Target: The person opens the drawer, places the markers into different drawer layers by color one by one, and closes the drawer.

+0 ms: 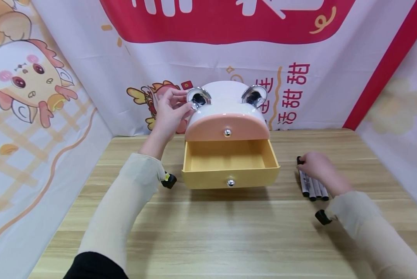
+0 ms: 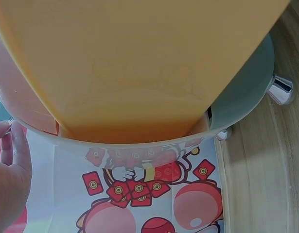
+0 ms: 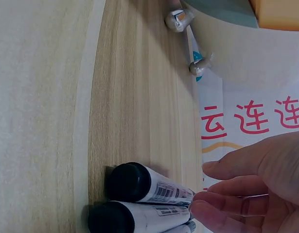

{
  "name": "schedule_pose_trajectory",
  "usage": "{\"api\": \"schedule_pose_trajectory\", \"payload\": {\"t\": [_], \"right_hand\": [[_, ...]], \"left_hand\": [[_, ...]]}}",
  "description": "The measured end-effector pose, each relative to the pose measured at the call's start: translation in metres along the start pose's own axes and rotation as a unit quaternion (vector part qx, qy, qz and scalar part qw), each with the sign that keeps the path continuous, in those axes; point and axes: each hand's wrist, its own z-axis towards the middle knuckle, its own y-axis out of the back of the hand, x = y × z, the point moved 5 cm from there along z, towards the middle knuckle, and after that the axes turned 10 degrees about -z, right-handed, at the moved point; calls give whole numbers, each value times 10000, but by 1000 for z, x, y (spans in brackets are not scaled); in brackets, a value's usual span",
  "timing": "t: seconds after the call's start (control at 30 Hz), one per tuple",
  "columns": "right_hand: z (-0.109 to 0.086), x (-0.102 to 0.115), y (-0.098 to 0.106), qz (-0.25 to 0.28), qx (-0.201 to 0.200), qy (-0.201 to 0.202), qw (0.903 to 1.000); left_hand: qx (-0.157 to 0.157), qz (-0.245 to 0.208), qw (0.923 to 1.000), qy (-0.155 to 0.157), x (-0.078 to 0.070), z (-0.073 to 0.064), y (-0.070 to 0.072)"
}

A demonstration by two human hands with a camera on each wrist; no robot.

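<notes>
A white frog-like drawer box (image 1: 228, 95) stands at the back of the table, with two silver-rimmed eyes on top. Its lower yellow drawer (image 1: 208, 179) is pulled out, and nothing shows inside. My left hand (image 1: 171, 108) pinches the rim of the left eye (image 1: 198, 97) between thumb and fingers. To the right of the box, several black-capped white markers (image 1: 311, 186) lie side by side on the table. My right hand (image 1: 318, 168) is at their far ends; in the right wrist view its fingertips (image 3: 202, 206) touch the nearest marker (image 3: 168, 189), the thumb held apart.
The pink upper drawer (image 1: 208, 128) is closed and has a round silver knob (image 1: 227, 132). Silver feet (image 3: 178, 20) hold the box off the wooden table (image 1: 229, 236). Printed cloth (image 1: 180, 58) hangs behind the table and along both sides.
</notes>
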Motion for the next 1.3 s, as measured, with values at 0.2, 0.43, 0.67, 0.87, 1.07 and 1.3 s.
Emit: {"api": "schedule_pose_trajectory", "payload": {"t": [0.2,0.43,0.67,0.87,1.07,1.3], "right_hand": [[7,-3,-1,134,159,-195,9996],[17,-4,-2,157,243,-370,9989],[22,0,-1,14,147,-389,9991],[24,-2,-2,-200,-68,-360,9991],[29,2,-3,-300,-152,-125,9994],[30,7,-8,-85,-114,54,9999]], "left_hand": [[-47,58,10000,18,0,0,0],[-52,70,10000,2,0,0,0],[-66,52,10000,20,-1,-1,0],[-47,33,10000,25,0,0,0],[-47,14,10000,22,0,1,1],[-27,-1,10000,35,0,1,0]]}}
